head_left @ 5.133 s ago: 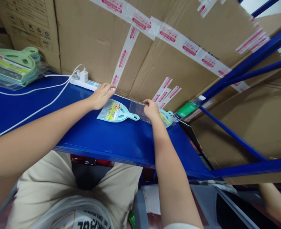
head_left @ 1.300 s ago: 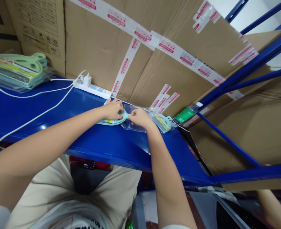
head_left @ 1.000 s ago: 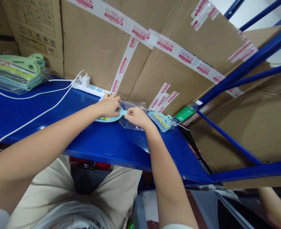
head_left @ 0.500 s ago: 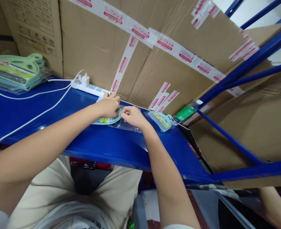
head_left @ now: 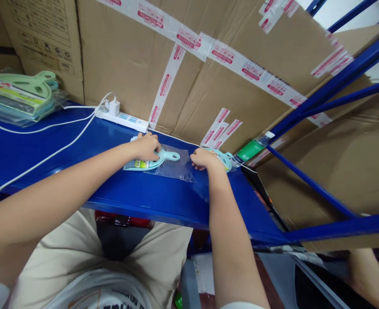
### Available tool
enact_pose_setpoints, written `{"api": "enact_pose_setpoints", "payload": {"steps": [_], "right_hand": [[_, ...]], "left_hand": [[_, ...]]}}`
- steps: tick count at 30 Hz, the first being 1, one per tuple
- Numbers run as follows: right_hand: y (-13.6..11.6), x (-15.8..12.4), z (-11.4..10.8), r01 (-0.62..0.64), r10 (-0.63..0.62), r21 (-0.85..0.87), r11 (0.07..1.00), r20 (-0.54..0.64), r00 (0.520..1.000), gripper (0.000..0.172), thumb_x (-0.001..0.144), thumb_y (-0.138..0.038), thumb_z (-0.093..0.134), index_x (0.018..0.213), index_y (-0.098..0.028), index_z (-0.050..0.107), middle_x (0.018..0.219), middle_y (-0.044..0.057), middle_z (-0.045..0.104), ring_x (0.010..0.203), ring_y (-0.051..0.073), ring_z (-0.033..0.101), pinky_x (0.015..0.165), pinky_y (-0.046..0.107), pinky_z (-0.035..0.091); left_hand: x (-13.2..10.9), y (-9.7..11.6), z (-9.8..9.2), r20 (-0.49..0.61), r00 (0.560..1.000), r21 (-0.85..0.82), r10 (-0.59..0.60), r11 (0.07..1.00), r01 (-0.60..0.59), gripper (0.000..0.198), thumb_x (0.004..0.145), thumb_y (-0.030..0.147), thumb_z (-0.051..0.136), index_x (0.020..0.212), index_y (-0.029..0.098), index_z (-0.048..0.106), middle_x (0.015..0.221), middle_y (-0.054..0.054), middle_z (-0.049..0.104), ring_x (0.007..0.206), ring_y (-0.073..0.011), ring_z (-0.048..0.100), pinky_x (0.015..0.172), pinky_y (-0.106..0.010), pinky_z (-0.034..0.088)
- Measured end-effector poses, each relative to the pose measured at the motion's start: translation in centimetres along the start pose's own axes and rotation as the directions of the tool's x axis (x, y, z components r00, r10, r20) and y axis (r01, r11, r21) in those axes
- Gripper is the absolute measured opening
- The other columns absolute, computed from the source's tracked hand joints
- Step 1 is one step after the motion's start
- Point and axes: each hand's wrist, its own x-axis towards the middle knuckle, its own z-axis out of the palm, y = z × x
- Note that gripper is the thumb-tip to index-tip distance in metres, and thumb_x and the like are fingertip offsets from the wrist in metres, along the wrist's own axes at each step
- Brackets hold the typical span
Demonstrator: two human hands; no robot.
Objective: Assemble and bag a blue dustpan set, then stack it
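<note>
A small light-blue dustpan with a yellow-green label lies on the blue shelf, its handle pointing right. Over its body rests my left hand, the fingers curled down and gripping it. The handle lies within a clear plastic bag spread flat to the right. At the bag's right end, my right hand is closed, fingertips pinching its edge. Just behind that hand is another light-blue dustpan, partly hidden by it.
Bagged green and blue dustpans are stacked at the left. A white power strip with a plug and cables runs along the cardboard. A green-labelled bottle leans by the blue rack bar. Another person's arm shows lower right.
My right hand has moved right, away from the dustpan's handle, which is now visible inside the bag. The bag is stretched flatter. My left hand has stayed on the dustpan.
</note>
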Motion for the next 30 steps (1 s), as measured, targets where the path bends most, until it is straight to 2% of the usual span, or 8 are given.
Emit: {"api": "enact_pose_setpoints", "payload": {"steps": [2,4,11,16,20,22,26,30], "right_hand": [[0.5,0.3,0.0,-0.117,0.104,0.098,0.988,0.130,0.986,0.028,0.081,-0.004,0.060,0.058,-0.020,0.057,0.053,0.003,0.064,0.053,0.016,0.063,0.057,0.026,0.053],[0.3,0.3,0.0,-0.134,0.106,0.171,0.976,0.167,0.980,0.029,0.084,-0.002,0.058,0.059,-0.018,0.058,0.054,0.001,0.064,0.048,0.012,0.060,0.053,0.023,0.052],[-0.8,-0.7,-0.4,-0.071,0.050,0.234,0.970,0.095,0.994,0.036,0.084,0.001,0.060,0.054,-0.018,0.054,0.048,-0.005,0.054,0.043,0.007,0.050,0.049,0.019,0.050],[0.3,-0.2,-0.4,-0.065,0.029,0.298,0.952,0.123,0.992,0.032,0.084,0.004,0.061,0.060,-0.017,0.057,0.057,-0.002,0.063,0.046,0.006,0.052,0.050,0.018,0.048],[1.2,0.7,-0.2,-0.038,-0.076,0.457,0.888,0.228,0.971,0.023,0.080,0.003,0.069,0.071,-0.017,0.064,0.066,0.000,0.071,0.054,0.007,0.059,0.052,0.015,0.048],[1.6,1.1,0.0,-0.029,-0.119,0.508,0.861,0.258,0.959,0.020,0.077,0.001,0.074,0.076,-0.018,0.066,0.065,-0.001,0.071,0.056,0.008,0.061,0.051,0.014,0.047],[2.0,1.6,0.2,-0.035,-0.121,0.556,0.830,0.240,0.963,0.017,0.079,-0.003,0.075,0.082,-0.019,0.068,0.058,-0.004,0.065,0.053,0.007,0.060,0.046,0.013,0.042],[2.2,1.5,0.3,-0.024,-0.134,0.659,0.752,0.189,0.973,0.023,0.078,0.003,0.071,0.086,-0.019,0.067,0.074,-0.001,0.073,0.054,0.005,0.061,0.048,0.012,0.046]], "left_hand": [[0.0,-0.1,0.0,-0.008,1.000,-0.023,0.001,1.000,-0.002,0.030,0.075,0.032,0.064,0.098,0.024,0.081,0.121,-0.012,0.070,0.122,-0.0364,0.054,0.104,-0.054,0.039],[0.2,-0.2,0.2,-0.023,1.000,-0.050,0.006,0.999,-0.007,0.031,0.074,0.033,0.065,0.099,0.025,0.081,0.119,-0.012,0.071,0.122,-0.0362,0.054,0.104,-0.053,0.040],[0.7,-0.1,1.2,-0.075,0.997,-0.118,0.002,0.993,-0.011,0.031,0.075,0.035,0.064,0.100,0.024,0.080,0.116,-0.011,0.071,0.120,-0.0351,0.056,0.101,-0.051,0.041],[0.6,0.2,1.6,-0.085,0.996,-0.136,-0.008,0.991,-0.004,0.033,0.076,0.034,0.063,0.102,0.024,0.081,0.115,-0.011,0.070,0.120,-0.0353,0.056,0.100,-0.051,0.040],[0.5,0.2,1.7,-0.086,0.996,-0.141,-0.007,0.990,-0.005,0.035,0.077,0.036,0.063,0.105,0.022,0.080,0.118,-0.012,0.069,0.122,-0.0361,0.055,0.102,-0.052,0.039],[0.5,0.2,1.8,-0.098,0.995,-0.141,-0.003,0.990,-0.010,0.034,0.078,0.036,0.063,0.105,0.022,0.079,0.118,-0.011,0.070,0.122,-0.0351,0.055,0.102,-0.051,0.039],[0.5,0.2,1.9,-0.101,0.995,-0.162,-0.006,0.987,-0.010,0.034,0.079,0.034,0.063,0.105,0.020,0.078,0.118,-0.012,0.069,0.122,-0.0349,0.056,0.102,-0.051,0.039],[0.4,0.4,1.7,-0.096,0.995,-0.194,-0.019,0.981,0.000,0.033,0.078,0.032,0.063,0.104,0.018,0.078,0.120,-0.013,0.069,0.123,-0.0362,0.056,0.103,-0.052,0.039]]}}
